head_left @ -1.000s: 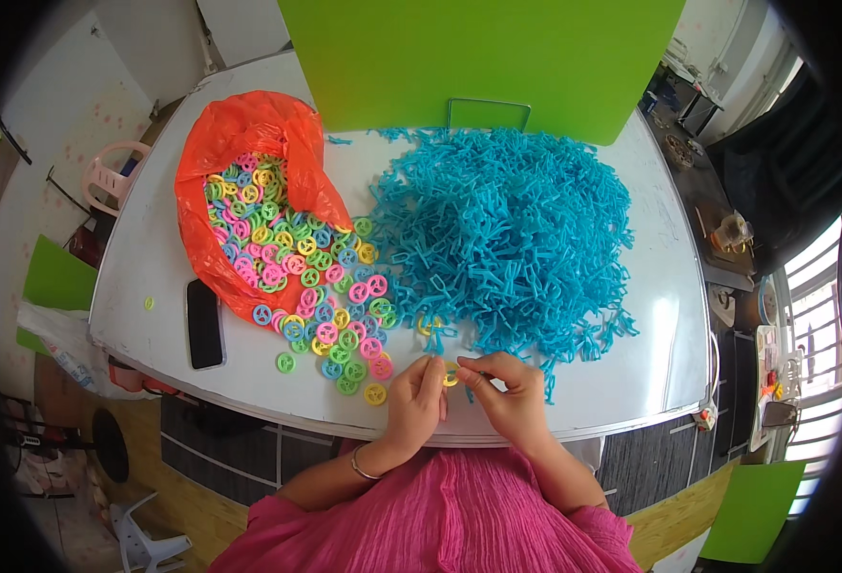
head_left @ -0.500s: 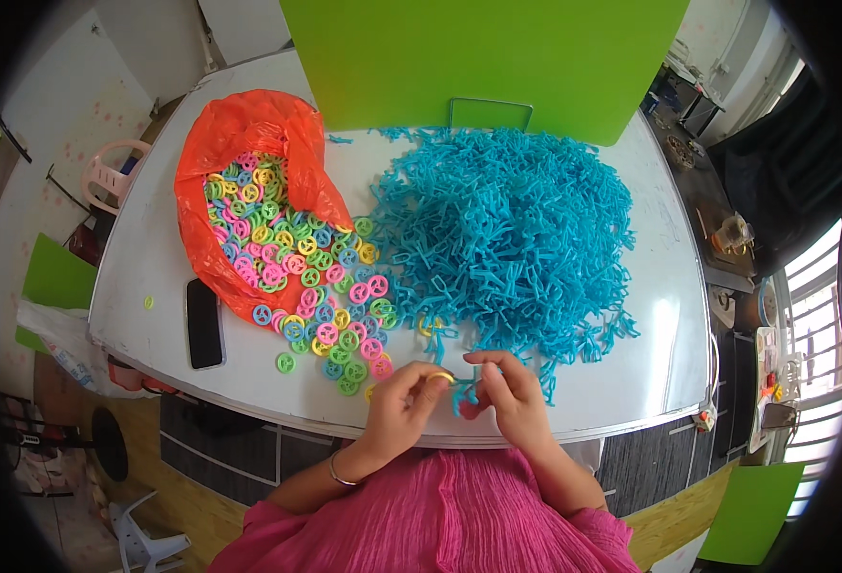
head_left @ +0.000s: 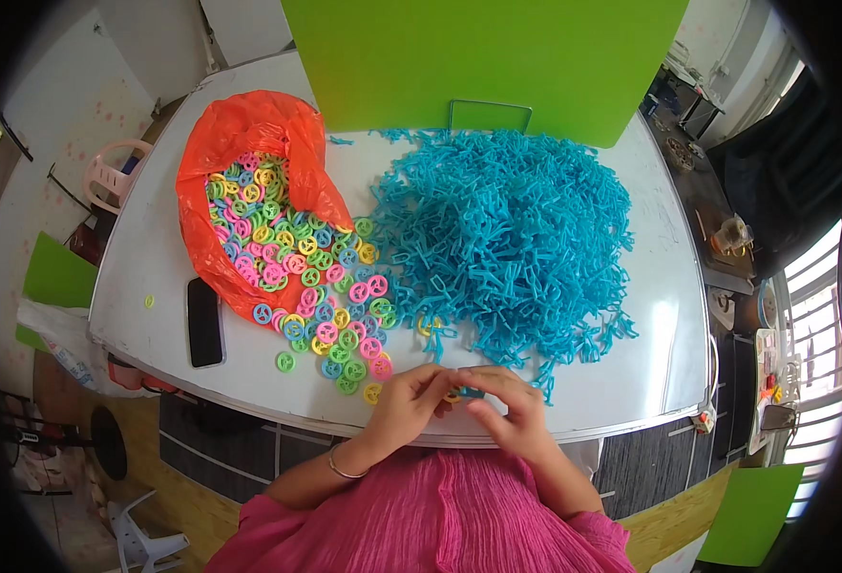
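"Blue pieces [head_left: 516, 229] heap at one o'clock from the left hand [head_left: 404, 408]; a red bag [head_left: 306, 172] of wheels [head_left: 270, 202] lies at eleven, a phone [head_left: 205, 329] at ten. What obstructs?"

"The fingers: they partly hide a yellow wheel [head_left: 452, 395], pinched by the left hand, and a blue piece [head_left: 472, 392], gripped by the right hand [head_left: 515, 413] at three o'clock."

"Against half a second ago?"

"Hands, then apart, now meet; a loose wheel [head_left: 373, 393] at ten, then mostly covered, shows."

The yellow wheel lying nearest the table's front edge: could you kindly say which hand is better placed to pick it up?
Probably the left hand: it is close beside the yellow wheel, while the right hand is farther away. Both seem busy with small yellow and blue parts.
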Available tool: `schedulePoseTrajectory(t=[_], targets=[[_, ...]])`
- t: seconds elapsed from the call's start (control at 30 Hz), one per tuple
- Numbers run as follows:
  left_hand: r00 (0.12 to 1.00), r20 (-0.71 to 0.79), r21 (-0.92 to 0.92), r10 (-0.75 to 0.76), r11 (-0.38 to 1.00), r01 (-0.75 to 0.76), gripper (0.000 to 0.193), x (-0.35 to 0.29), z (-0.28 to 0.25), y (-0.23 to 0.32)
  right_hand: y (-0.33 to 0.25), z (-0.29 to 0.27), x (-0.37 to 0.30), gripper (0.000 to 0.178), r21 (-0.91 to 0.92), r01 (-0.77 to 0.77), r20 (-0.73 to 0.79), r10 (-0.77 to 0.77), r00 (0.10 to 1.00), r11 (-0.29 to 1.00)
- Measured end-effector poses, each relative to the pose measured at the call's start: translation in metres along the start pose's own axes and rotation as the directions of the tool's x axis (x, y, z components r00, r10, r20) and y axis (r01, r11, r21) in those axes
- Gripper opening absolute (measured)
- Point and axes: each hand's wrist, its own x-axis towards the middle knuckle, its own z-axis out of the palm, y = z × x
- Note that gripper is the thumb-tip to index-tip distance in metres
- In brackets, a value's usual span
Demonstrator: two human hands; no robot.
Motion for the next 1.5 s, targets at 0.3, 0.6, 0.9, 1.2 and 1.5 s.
schedulePoseTrajectory(t=[0.3, 0.6, 0.9, 1.2, 1.5], targets=[[0.811, -0.185, 0.911, 0.555, 0.406, -0.071, 0.018, 0.021, -0.021, 0.014, 0.002, 0.017, -0.01, 0.032, 0.483, -0.166, -0.312, 0.346, 0.885, 0.86], [0.883, -0.111, 0.935, 0.456, 0.348, -0.062, 0.029, 0.035, -0.018, 0.028, 0.014, 0.006, -0.013, 0.03, 0.572, -0.326, -0.119, 0.469, 0.875, 0.753], [0.87, -0.104, 0.921, 0.482, 0.378, -0.1, 0.028, 0.034, -0.025, 0.018, 0.021, 0.007, -0.017, 0.026, 0.579, -0.414, -0.019, 0.52, 0.854, 0.702], [0.883, -0.182, 0.683, 0.433, 0.702, -0.204, 0.018, 0.026, -0.024, 0.021, 0.018, 0.011, -0.018, 0.02, 0.414, -0.374, -0.139, 0.463, 0.875, 0.83], [0.977, -0.075, 0.325, 0.201, 0.931, -0.167, 0.035, 0.0, -0.005, 0.009, 0.013, 0.023, -0.007, 0.02, 0.4, -0.353, -0.19, 0.453, 0.871, 0.846]])
